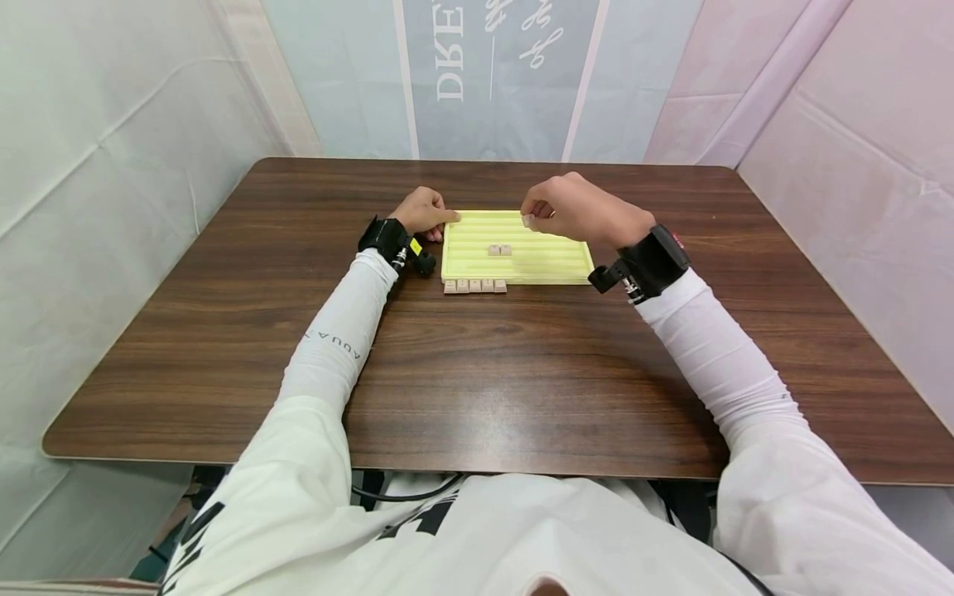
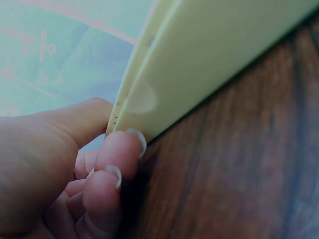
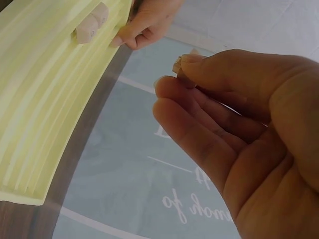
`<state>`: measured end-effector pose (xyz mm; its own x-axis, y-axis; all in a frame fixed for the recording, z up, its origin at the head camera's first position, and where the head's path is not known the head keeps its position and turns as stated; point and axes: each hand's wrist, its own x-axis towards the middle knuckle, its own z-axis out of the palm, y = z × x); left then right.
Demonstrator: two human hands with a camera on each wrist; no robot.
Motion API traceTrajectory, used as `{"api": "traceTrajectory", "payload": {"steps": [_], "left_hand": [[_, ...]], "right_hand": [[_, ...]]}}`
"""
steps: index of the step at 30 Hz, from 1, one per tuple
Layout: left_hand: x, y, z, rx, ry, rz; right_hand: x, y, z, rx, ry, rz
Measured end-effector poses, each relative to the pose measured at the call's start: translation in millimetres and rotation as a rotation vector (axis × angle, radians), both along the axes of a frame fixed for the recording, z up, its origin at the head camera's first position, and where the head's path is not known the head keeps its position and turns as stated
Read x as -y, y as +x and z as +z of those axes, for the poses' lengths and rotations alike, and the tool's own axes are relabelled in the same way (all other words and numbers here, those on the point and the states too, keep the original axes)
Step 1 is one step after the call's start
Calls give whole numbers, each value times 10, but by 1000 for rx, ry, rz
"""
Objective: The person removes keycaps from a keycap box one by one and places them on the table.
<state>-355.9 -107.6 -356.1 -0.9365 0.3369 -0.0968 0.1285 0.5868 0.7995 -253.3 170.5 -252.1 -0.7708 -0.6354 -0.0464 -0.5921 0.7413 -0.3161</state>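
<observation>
A pale yellow ridged tray [image 1: 555, 266] lies on the table. Its far-left corner is pinched by my left hand [image 1: 423, 212]; in the left wrist view the thumb and fingertips [image 2: 119, 152] are at the tray's side wall. My right hand [image 1: 585, 209] hovers over the tray's far right part. Between its thumb and index finger it pinches a small beige keycap [image 3: 178, 64], mostly covered by the fingers. Two beige keycaps [image 1: 494, 250] stand side by side on a middle ridge of the tray, with small markings on their faces.
A row of several beige keycaps [image 1: 474, 286] sits along the tray's near edge, toward the left. The dark wooden table [image 1: 522, 389] extends around the tray. White sheeting [image 1: 104, 157] hangs at both sides, and a printed blue cloth [image 1: 499, 99] behind.
</observation>
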Motion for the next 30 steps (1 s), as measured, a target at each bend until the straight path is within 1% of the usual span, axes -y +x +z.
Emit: {"api": "traceTrajectory", "payload": {"steps": [11, 22, 30], "left_hand": [[-8, 11, 11, -6, 4, -2], [-17, 33, 30, 10, -4, 0], [-13, 67, 53, -14, 3, -12]], "right_hand": [[0, 26, 55, -11, 8, 3], [-9, 72, 135, -18, 14, 11], [23, 106, 185, -41, 48, 15]]}}
